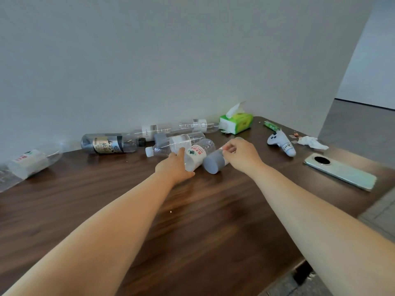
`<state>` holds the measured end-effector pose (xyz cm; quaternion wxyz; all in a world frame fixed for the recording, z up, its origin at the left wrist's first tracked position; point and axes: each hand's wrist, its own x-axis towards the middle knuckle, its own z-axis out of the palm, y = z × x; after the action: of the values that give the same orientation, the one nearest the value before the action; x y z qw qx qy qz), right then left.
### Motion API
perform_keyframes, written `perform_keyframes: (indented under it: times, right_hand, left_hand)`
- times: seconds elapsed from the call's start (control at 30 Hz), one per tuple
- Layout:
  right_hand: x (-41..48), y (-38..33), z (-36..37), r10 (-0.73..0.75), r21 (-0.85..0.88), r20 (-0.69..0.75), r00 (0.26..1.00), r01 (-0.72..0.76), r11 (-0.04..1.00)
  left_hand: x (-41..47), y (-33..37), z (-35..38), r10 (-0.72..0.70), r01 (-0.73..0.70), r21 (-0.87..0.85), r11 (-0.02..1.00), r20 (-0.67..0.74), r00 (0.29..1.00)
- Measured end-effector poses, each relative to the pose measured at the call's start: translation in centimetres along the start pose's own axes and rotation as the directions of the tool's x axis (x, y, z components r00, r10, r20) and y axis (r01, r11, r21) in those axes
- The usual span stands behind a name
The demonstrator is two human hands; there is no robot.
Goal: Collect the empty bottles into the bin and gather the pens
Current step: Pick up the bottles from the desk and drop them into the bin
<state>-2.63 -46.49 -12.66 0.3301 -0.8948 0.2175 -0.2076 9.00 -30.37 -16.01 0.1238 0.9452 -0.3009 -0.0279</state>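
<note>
Left hand (174,167): curled around the base of a red-labelled water bottle (197,154) lying on its side.
Right hand (241,154): fingers pinching a grey-wrapped bottle (214,162) just beside it.
Handling: likely light, thin, crushable, rolls easily; grip mid-body.
Beyond hands: more bottles, dark one (109,144) at left.
Bench (192,221): dark wood, against a white wall; no bin or pens visible.

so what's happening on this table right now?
A person is clearing empty plastic bottles off a dark wooden table. The left hand is closing on a clear bottle with a red-and-white label that lies on its side. The right hand grips the grey-labelled bottle beside it. Several more bottles still lie along the wall, including a dark-labelled one. A tissue pack, a small plush toy and a phone sit to the right. No bin or pens are in view.
</note>
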Motion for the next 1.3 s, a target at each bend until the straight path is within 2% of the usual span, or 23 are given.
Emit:
perform_keyframes:
  times: [0.07,0.2,0.3,0.4,0.57,0.77,0.83,0.9,0.97,1.1,1.3]
  right_hand:
    - [0.0,0.5,-0.2,0.019,0.013,-0.007,1.000,-0.019,1.000]
    - [0.4,0.9,0.5,0.048,0.014,0.010,0.999,-0.049,0.999]
    - [1.0,0.7,1.8,0.033,-0.146,0.056,0.998,-0.025,0.989]
    - [1.6,0.0,3.5,0.080,-0.248,0.135,0.988,-0.044,0.968]
    - [2.6,-0.4,5.9,0.246,-0.318,0.188,0.951,-0.178,0.931]
    - [2.5,-1.2,7.2,0.198,-0.209,0.030,0.980,-0.187,0.960]
    - [2.6,-2.3,7.5,0.136,-0.145,-0.056,0.989,-0.143,0.979]
    - [2.7,-4.3,8.0,0.008,-0.102,-0.140,0.990,-0.023,0.994]
    - [2.6,-7.0,9.0,-0.114,-0.059,-0.163,0.980,0.106,0.993]
    - [1.1,-13.4,12.8,-0.320,0.075,-0.092,0.943,0.327,0.942]
    - [-3.0,-23.2,20.5,-0.525,0.281,0.022,0.850,0.499,0.820]
  left_hand:
    - [0.0,-0.1,0.1,-0.013,0.012,-0.014,1.000,-0.037,0.999]
    - [-0.4,-0.2,-0.7,-0.010,-0.018,-0.100,0.995,-0.266,0.964]
    - [-0.7,-0.2,-1.5,0.043,-0.101,-0.137,0.985,-0.374,0.927]
    - [-0.7,-0.3,-2.0,0.070,-0.150,-0.148,0.978,-0.442,0.894]
    - [-0.4,-1.5,-2.3,0.042,-0.132,-0.172,0.976,-0.446,0.894]
    - [-1.0,-3.9,-3.5,0.007,-0.108,-0.195,0.975,-0.460,0.888]
    - [-1.5,-5.0,-4.1,-0.018,-0.104,-0.227,0.968,-0.480,0.877]
    - [-2.3,-6.3,-4.9,-0.046,-0.099,-0.252,0.963,-0.514,0.856]
    - [-3.3,-8.1,-5.9,-0.085,-0.090,-0.280,0.956,-0.553,0.829]
    - [-6.2,-13.2,-8.1,-0.179,-0.019,-0.302,0.953,-0.613,0.770]
    - [-13.8,-23.6,-11.5,-0.328,0.144,-0.315,0.938,-0.674,0.661]
